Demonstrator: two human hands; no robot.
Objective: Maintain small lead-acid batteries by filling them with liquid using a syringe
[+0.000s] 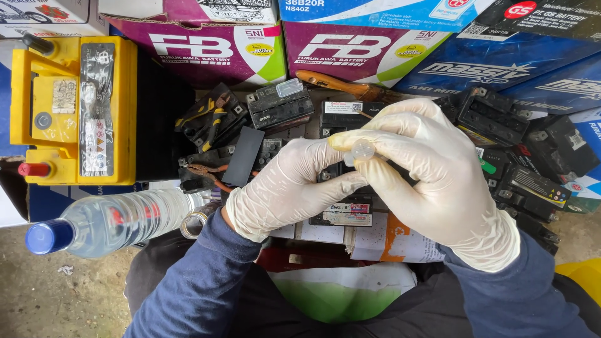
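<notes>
Both my hands wear white gloves and dark blue sleeves. My right hand (432,175) pinches a small clear plastic cap or tube (361,151) between thumb and fingers. My left hand (285,184) meets it from the left, its fingertips touching the same clear piece. Under both hands lies a small black battery (341,116) among several other small black batteries.
A yellow-cased battery (75,109) stands at the left. A clear bottle (119,219) with a blue cap lies beside my left arm. Pliers (210,116) and a wooden-handled tool (344,84) rest among the batteries. Stacked cardboard battery boxes (369,50) close off the back.
</notes>
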